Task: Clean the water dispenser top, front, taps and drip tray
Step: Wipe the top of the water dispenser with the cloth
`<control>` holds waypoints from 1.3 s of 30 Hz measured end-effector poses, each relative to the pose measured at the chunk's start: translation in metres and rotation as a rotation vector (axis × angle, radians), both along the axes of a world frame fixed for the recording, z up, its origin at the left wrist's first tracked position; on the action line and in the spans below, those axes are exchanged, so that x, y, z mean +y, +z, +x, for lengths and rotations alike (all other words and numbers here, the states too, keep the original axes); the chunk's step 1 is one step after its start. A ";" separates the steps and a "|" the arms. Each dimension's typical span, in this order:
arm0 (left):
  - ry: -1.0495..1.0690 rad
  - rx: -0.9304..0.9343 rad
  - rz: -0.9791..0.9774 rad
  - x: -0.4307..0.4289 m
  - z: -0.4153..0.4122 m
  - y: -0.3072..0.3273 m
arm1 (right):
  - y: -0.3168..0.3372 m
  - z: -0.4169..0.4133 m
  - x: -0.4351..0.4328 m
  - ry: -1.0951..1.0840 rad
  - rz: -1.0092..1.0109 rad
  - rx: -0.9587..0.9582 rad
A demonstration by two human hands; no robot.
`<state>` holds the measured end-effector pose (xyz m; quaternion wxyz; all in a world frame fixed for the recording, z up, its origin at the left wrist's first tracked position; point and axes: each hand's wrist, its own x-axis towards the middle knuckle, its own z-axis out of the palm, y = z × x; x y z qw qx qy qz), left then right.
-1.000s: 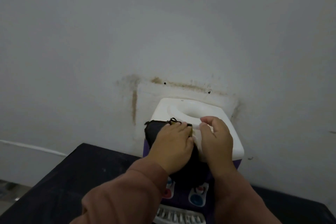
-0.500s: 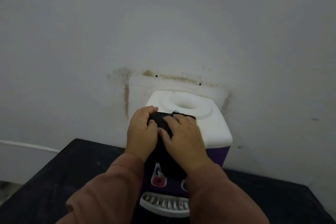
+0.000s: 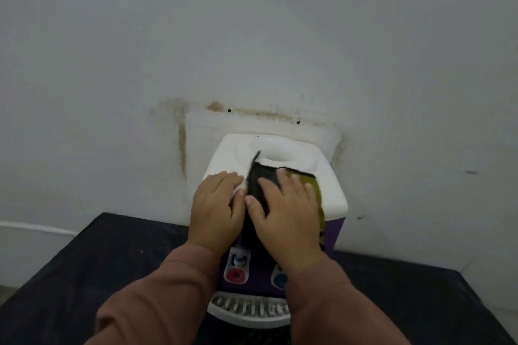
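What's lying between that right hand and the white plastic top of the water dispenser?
A dark cloth with a yellow-green edge, spread on the white plastic top and pressed flat by the right hand. The head view shows this.

Your right hand (image 3: 288,218) lay over most of the cloth (image 3: 259,179), so its full shape could not be told; its far tip was blurred. Cloth and hand together hid the upper front of the water dispenser (image 3: 330,196). Your left hand (image 3: 215,213) covered the near left corner of its top. Your right sleeve (image 3: 330,302) hid half the blue tap (image 3: 279,279) and the right end of the drip tray (image 3: 241,309). That sleeve and your left sleeve (image 3: 157,302) ran off the bottom edge. The table (image 3: 98,255) was cut off at its near edge and both near corners. A small mark (image 3: 257,136) by the back edge of the dispenser's top was too small to read.
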<state>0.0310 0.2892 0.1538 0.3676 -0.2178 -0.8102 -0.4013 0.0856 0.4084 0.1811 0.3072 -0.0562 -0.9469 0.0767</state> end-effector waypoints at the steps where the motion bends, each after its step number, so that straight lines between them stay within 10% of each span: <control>1: 0.007 0.016 -0.010 -0.001 -0.001 -0.002 | -0.003 0.003 -0.003 0.054 0.001 0.026; 9: 0.040 0.045 -0.008 0.000 -0.004 -0.006 | 0.013 -0.009 0.068 0.042 -0.344 -0.019; 21: 0.037 0.128 -0.049 -0.002 -0.011 -0.011 | -0.004 0.001 0.026 0.241 -0.114 0.039; 29: 0.040 0.084 0.000 0.000 -0.008 -0.008 | 0.028 -0.032 0.053 -0.124 -0.189 -0.084; 34: 0.035 0.101 -0.017 0.000 -0.008 -0.009 | 0.012 -0.013 0.012 0.151 0.034 -0.102; 39: 0.026 0.098 -0.033 -0.002 -0.006 -0.008 | 0.015 -0.003 0.042 0.274 -0.200 -0.098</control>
